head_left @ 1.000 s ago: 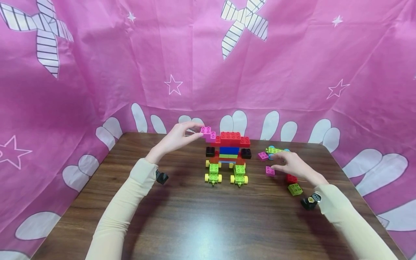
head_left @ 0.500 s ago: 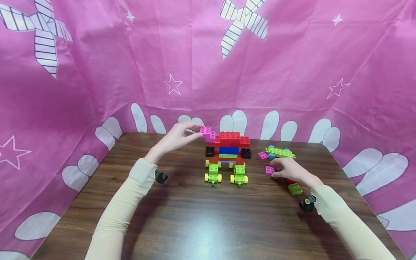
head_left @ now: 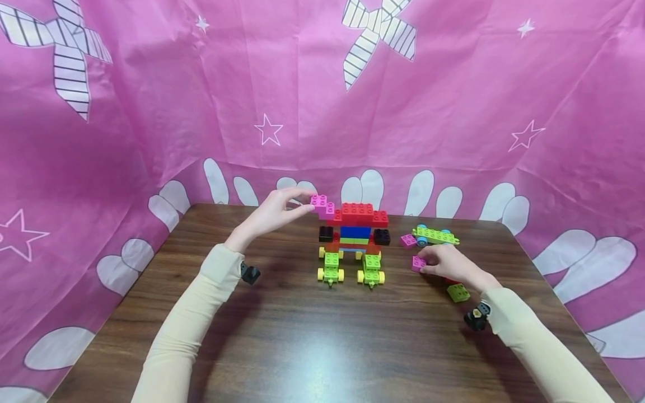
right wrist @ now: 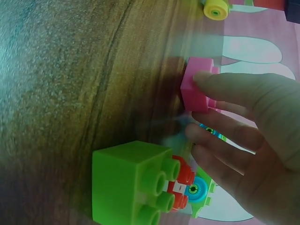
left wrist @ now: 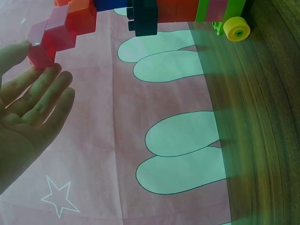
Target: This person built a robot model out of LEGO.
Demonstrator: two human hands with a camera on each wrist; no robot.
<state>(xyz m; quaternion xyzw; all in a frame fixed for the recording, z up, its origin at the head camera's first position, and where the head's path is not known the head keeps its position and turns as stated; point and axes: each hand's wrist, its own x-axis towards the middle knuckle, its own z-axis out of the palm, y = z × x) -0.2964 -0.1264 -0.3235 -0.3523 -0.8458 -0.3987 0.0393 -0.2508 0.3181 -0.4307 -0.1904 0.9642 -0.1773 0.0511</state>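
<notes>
A robot-like figure of toy building bricks (head_left: 355,233) stands upright mid-table, with red bricks on top, black ones at the sides and lime wheeled feet. Its raised arm on the left ends in a pink brick (head_left: 318,202), which my left hand (head_left: 272,215) pinches between thumb and fingers. The left wrist view shows that pink brick (left wrist: 41,49) between thumb and fingertips. To the right of the figure, my right hand (head_left: 456,263) pinches a separate pink brick (head_left: 416,264) at the table top. In the right wrist view, my thumb lies against this brick's (right wrist: 196,93) side.
Behind the right hand stands a lime wheeled base (head_left: 435,235) with blue wheels, a pink brick (head_left: 407,240) beside it. A lime brick (head_left: 458,293) lies nearer on the wooden table (head_left: 282,336), and a red brick (right wrist: 180,187) is mostly hidden. Pink curtain (head_left: 453,101) surrounds the table.
My right hand has come down toward me and closed its fingers on the loose pink brick, uncovering the lime wheeled base. The left hand keeps its hold on the figure's pink brick.
</notes>
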